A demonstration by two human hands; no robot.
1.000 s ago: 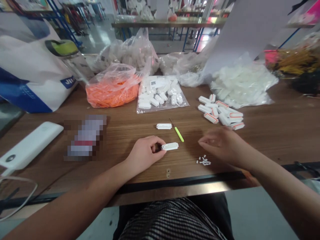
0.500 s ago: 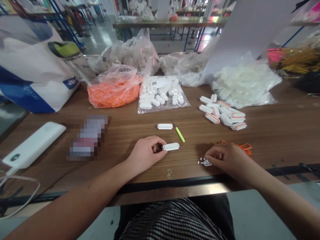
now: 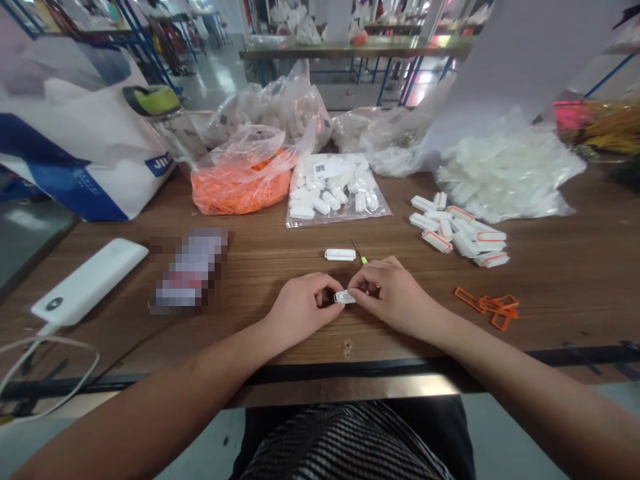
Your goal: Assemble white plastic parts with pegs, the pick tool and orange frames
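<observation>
Head view: one camera looks down over a wooden surface [image 3: 550, 273]. Clock directions are read from the held part, with 12 o'clock pointing away from the person.
Held part: a small white connector [image 3: 344, 297] sits low over the surface near its front edge, between the two hands, with its long side across the view.
Left hand: the left hand [image 3: 303, 308] is at 9 o'clock. Its grip is pressed together, thumb and forefinger pinching the part's left end.
Right hand: the right hand [image 3: 393, 293] is at 3 o'clock. Its grip is pressed together on the part's right end. Whether anything smaller sits between the fingertips cannot be told.
Spare connector: a spare connector [image 3: 340, 254] lies flat at 12 o'clock, near but apart from both hands.
Tool: a green-handled tool [image 3: 361, 255] at 1 o'clock, just beside the spare connector, is largely hidden behind the right knuckles.
Loose frames: orange frames [image 3: 487, 303] lie at 3 o'clock, well apart.
Pile: white housings [image 3: 460, 233], several rimmed in orange, lie at 2 o'clock.
Packet: a clear packet [image 3: 336, 190] of white pieces lies at 12 o'clock, beyond the spare connector.
Bags: an orange-filled bag [image 3: 240, 180] is at 11 o'clock, a large bag [image 3: 505, 170] of white parts at 1 o'clock, and a carrier bag [image 3: 75, 153] at 10 o'clock.
Power bank: a white power bank [image 3: 90, 280] with its cable [image 3: 50, 373] is at 9 o'clock, well apart.
</observation>
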